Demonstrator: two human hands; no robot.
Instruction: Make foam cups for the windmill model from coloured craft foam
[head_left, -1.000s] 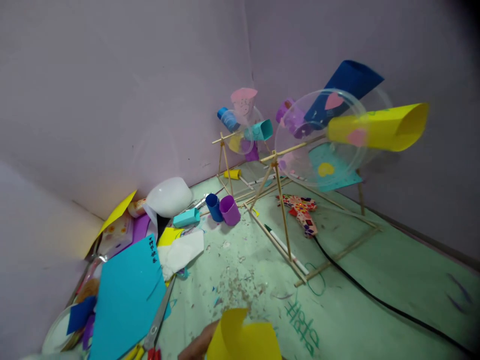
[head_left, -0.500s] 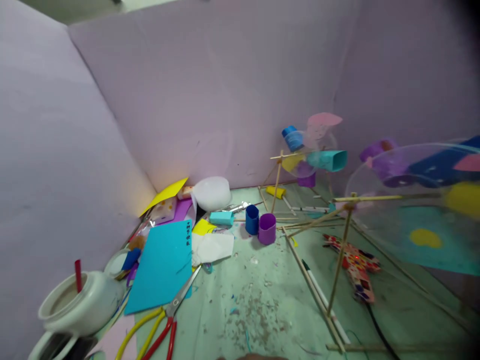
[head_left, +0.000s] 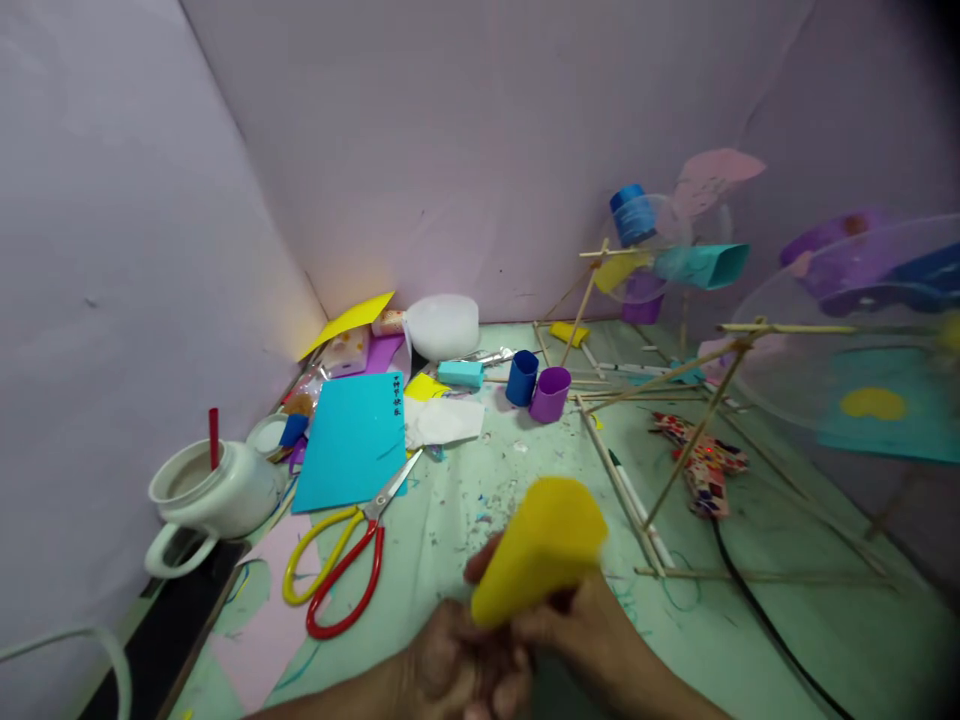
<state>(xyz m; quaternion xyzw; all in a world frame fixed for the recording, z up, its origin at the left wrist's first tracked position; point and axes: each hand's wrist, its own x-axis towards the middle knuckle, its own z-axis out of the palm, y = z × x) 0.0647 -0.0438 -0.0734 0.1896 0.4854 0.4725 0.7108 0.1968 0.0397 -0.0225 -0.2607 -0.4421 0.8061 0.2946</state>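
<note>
A yellow paper tube (head_left: 544, 535) tilts up over the front of the table, its lower end down between my two hands. My right hand (head_left: 577, 625) is closed around its right side. My left hand (head_left: 457, 655), fingers curled, grips at the lower end; some fingertips are blurred or hidden behind the tube. To the left lie scissors (head_left: 371, 510) with one yellow and one red handle, blades resting on a blue card (head_left: 349, 435). Beyond the tube stand a dark blue paper ring (head_left: 522, 378) and a purple paper ring (head_left: 550, 394), side by side.
A white teapot-like pot (head_left: 225, 495) with a red stick stands at left. At right is a wooden stick frame (head_left: 694, 440) carrying clear discs with coloured paper pieces. A patterned glue gun (head_left: 705, 462) with a black cable lies inside it. A white bottle (head_left: 442, 327) lies at the back.
Both hands have come up into view with the yellow paper tube. Earlier only a sliver of hand showed at the bottom edge. The camera has tilted down and turned slightly left.
</note>
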